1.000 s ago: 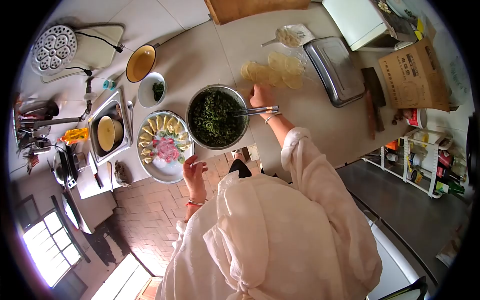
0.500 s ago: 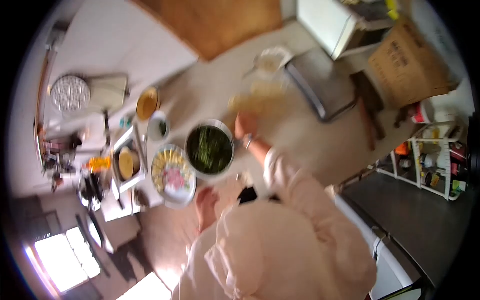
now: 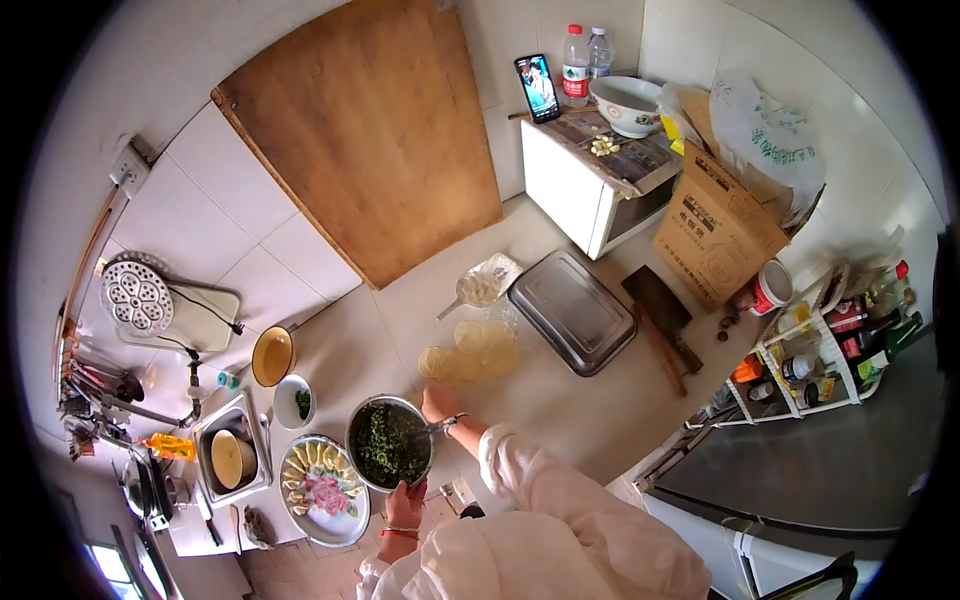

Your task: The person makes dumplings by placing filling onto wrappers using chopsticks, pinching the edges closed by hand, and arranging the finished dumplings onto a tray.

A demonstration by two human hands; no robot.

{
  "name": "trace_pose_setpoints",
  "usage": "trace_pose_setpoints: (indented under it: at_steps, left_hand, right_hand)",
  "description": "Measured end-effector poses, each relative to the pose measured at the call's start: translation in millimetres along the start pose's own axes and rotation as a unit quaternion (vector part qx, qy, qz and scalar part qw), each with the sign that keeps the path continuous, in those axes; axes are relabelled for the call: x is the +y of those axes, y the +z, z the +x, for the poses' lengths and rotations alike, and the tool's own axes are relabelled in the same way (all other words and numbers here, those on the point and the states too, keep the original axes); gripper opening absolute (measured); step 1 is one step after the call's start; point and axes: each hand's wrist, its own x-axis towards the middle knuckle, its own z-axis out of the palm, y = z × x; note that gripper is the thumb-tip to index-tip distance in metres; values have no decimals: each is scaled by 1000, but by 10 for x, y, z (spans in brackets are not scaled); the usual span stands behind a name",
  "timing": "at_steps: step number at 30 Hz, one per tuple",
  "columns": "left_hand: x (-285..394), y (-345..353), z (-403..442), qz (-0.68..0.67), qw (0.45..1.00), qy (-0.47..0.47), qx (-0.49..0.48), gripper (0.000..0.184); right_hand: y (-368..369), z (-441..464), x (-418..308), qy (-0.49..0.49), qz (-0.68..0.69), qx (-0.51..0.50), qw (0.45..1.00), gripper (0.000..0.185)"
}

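Note:
My left hand point(image 3: 405, 507) grips the near rim of a round metal bowl point(image 3: 352, 425) full of chopped green filling point(image 3: 388, 445). My right hand point(image 3: 440, 404) is beyond the bowl, its fingers closed at the near edge of several round dumpling wrappers point(image 3: 470, 352) spread on the counter. A metal utensil handle point(image 3: 436, 426) shows at the bowl's right rim, beside my right wrist; its far end is hidden. Left of the bowl stands a flowered oval plate point(image 3: 345, 528), with folded dumplings point(image 3: 318, 458) lined up along its far and left sides.
A metal tray point(image 3: 573, 310) lies on the counter, with a cleaver point(image 3: 657, 298) and a rolling pin point(image 3: 662, 350) to its right. A white bowl point(image 3: 294, 402) and a tan bowl point(image 3: 273, 356) stand near the sink point(image 3: 262, 470). A phone point(image 3: 537, 88) stands at the back.
My left hand, apart from the bowl before, is now on its rim. My right hand stays by the wrappers. The view has tilted up, bringing the phone and bottles into sight.

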Motion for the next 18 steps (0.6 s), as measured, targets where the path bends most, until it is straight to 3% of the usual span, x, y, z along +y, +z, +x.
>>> trace_pose_setpoints:
  at_steps: [2, 5, 6, 7, 9, 10, 12, 13, 14, 15, 16, 18]
  left_hand:
    - [16, -82, 73, 15, 999, 1, 32, 21]
    - [18, -296, 74, 168, 978, 110, -56, 18]
    - [15, -359, 99, 251, 956, 136, -67, 20]
    - [29, -363, 85, 332, 926, 165, -73, 22]
    - [50, -330, 62, 82, 995, 50, -40, 18]
    - [62, -271, 59, 69, 996, 40, -26, 20]
    - [54, -202, 51, 43, 999, 20, 5, 23]
    - [28, -243, 119, 220, 965, 132, -47, 24]
    - [-7, -350, 256, 386, 886, 238, -97, 26]
    - [-23, -289, 252, 222, 963, 127, -84, 28]
    - [-15, -158, 198, 34, 998, 31, -34, 30]
    - [9, 181, 57, 65, 994, 86, -35, 35]
  right_hand:
    - [18, 6, 37, -4, -20, -85, 996, 19]
    - [189, -45, 202, -89, -11, 21, 996, 19]
    - [383, -70, 323, -114, 32, 126, 985, 17]
    - [215, -127, 271, -94, 57, 127, 986, 16]
    - [-181, -315, 272, -53, 107, 127, 985, 14]
    - [-196, -347, 383, -65, 111, 182, 975, 14]
    - [-342, -434, 686, -25, 171, 124, 977, 16]
    - [-447, -503, 845, -4, 201, 93, 975, 18]
    - [-546, -588, 998, 1, 253, 83, 964, 19]
    - [-623, -676, 1135, 7, 306, 71, 949, 20]
    - [-873, -786, 1062, 142, 385, 6, 912, 20]
    - [-944, -936, 1225, 183, 527, -9, 830, 21]
